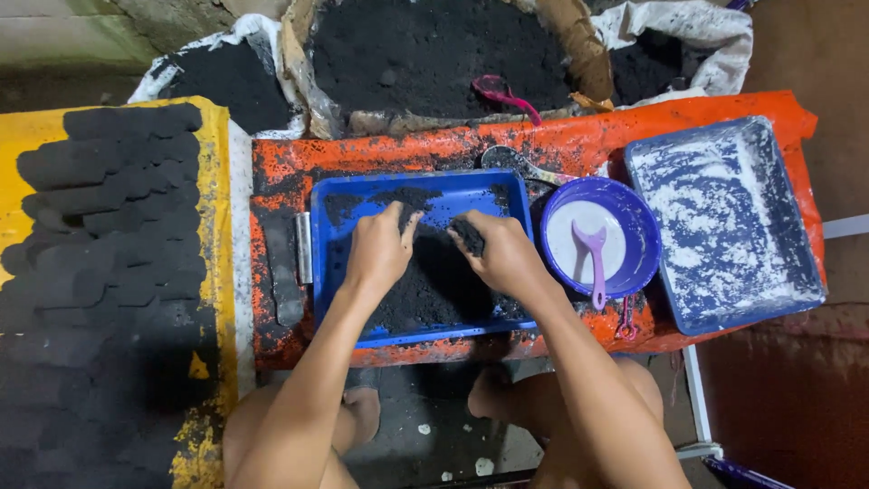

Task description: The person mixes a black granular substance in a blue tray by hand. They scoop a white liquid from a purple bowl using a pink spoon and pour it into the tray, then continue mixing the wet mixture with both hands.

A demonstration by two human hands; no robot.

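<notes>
A blue rectangular tray (328, 272) sits on an orange-covered table and holds a heap of black powder (434, 285). My left hand (380, 249) presses palm-down into the powder with fingers spread. My right hand (502, 254) is beside it, fingers curled around a lump of the black powder (469, 235). Both forearms reach in from the bottom of the view.
A purple bowl (644, 237) of white powder with a purple scoop (595, 263) stands right of the tray. Further right lies a blue tray dusted white (729, 222). Rows of black pressed lumps (109, 226) cover a yellow sheet at left. Sacks of black powder (425, 54) stand behind.
</notes>
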